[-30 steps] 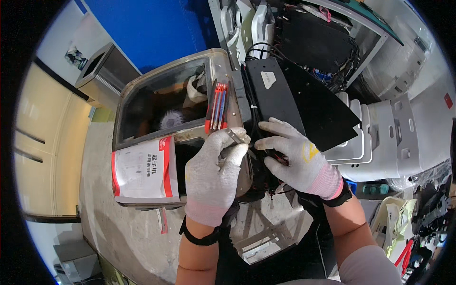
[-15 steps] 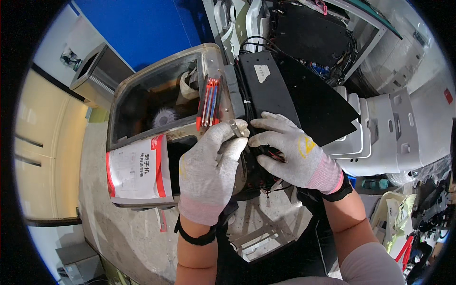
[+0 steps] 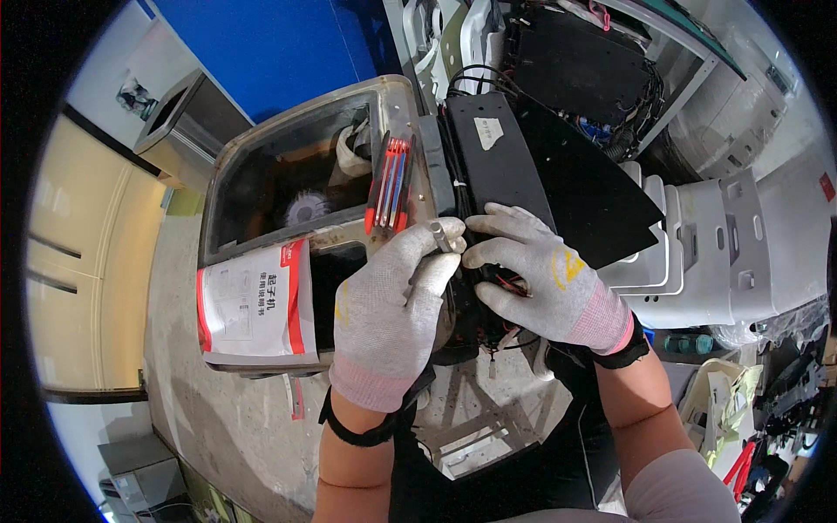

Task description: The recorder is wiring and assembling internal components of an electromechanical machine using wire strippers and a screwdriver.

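Observation:
My left hand (image 3: 384, 305), in a pale knit glove with a pink cuff, pinches a short grey metal rod (image 3: 442, 237) between thumb and fingers. The rod's lower end is hidden by the fingertips. My right hand (image 3: 545, 275), gloved alike, curves over the near end of a long black metal case (image 3: 501, 170), its fingers apart and their tips close to those of the left. Thin red wires (image 3: 508, 279) show beneath its palm. Just beyond my left hand, a folding tool set (image 3: 392, 185) with red and black handles lies on the bin's rim.
A dirty lidded bin (image 3: 228, 166) stands left, with a white-and-red booklet (image 3: 253, 305) on its near side. A black panel (image 3: 593, 183) lies right of the case. White plastic shells (image 3: 697, 253) are stacked farther right. A blue panel (image 3: 270, 48) spans the back.
The surroundings have shifted slightly right in the picture. Both hands keep nearly the same pose, the left still pinching the metal rod.

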